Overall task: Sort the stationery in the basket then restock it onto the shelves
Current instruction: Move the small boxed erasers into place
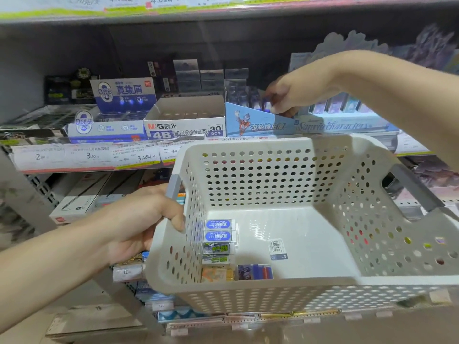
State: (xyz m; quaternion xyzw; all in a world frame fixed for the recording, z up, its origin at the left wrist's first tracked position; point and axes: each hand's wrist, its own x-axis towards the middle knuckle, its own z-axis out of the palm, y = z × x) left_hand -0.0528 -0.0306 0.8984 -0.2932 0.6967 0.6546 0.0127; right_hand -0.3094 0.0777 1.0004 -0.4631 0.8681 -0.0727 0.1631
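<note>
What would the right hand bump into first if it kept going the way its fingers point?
Probably the small packaged erasers standing in the light blue display box. The right hand points left and down into that box, with its fingers seemingly already at them; depth is unclear.

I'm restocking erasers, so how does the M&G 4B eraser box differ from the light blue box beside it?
The M&G 4B eraser box is white with grey lettering; the light blue box carries a cartoon figure. The white box stands untouched, while the right hand reaches into the blue one. Both are open-topped display boxes on one shelf.

Matt perforated plastic basket [273,180]; cardboard eraser box [185,125].
</note>
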